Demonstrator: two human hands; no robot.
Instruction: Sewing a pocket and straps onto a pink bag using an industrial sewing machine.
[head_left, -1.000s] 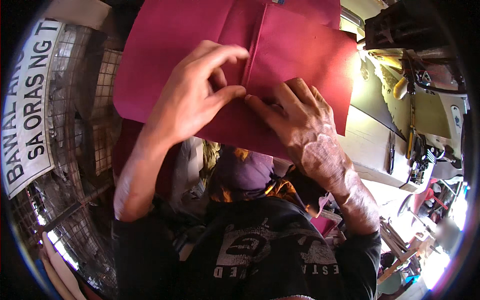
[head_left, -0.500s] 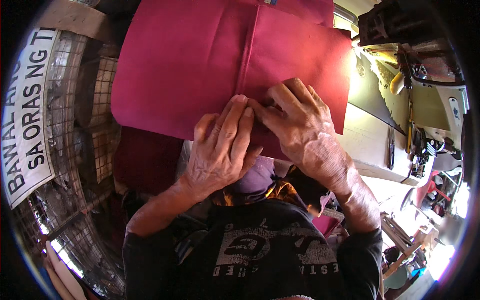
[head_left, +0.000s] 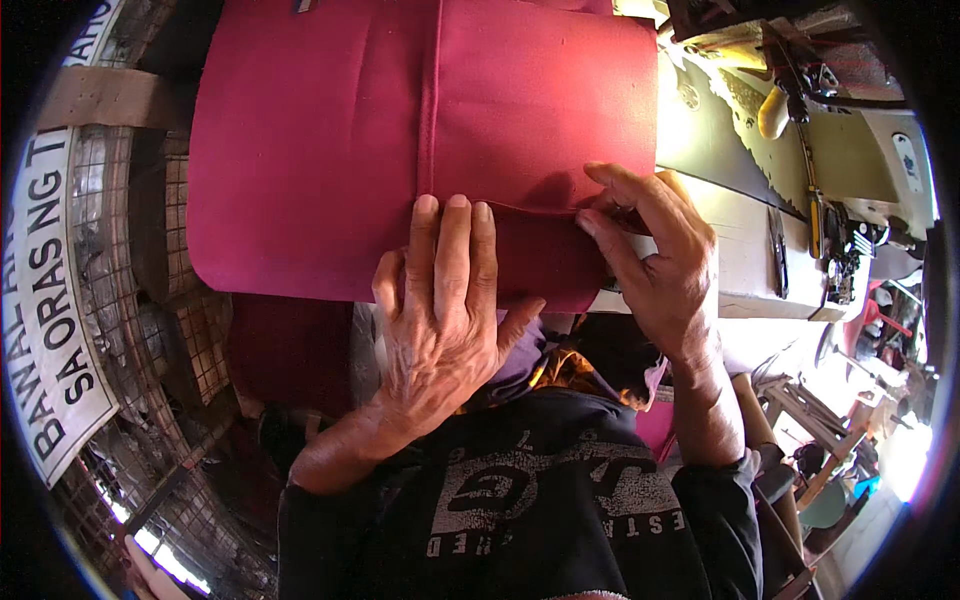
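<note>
A large maroon sheet of fabric or leatherette [head_left: 300, 150] lies spread in front of me. A raised seam [head_left: 430, 110] runs down it toward my fingertips. My left hand [head_left: 440, 310] presses flat on the sheet at the seam's near end, its fingers stretched out and the thumb apart. At the right side, my right hand [head_left: 660, 250] pinches the edge of a fold between thumb and fingers. From the seam to that pinch the fold runs as a slightly curved line, with a darker flap [head_left: 540, 250] on its near side.
To the right stands a pale work surface [head_left: 745, 225] with dark-handled tools [head_left: 778, 250] along its edge. A yellow-handled tool [head_left: 772, 112] is farther back. At the left are wire mesh [head_left: 100, 200] and a white printed sign [head_left: 60, 330]. Darker maroon material [head_left: 290, 350] hangs below the sheet.
My right hand has moved right along the fold, away from my left hand. My left fingers have straightened and flattened at the seam. The sheet sits farther left in view.
</note>
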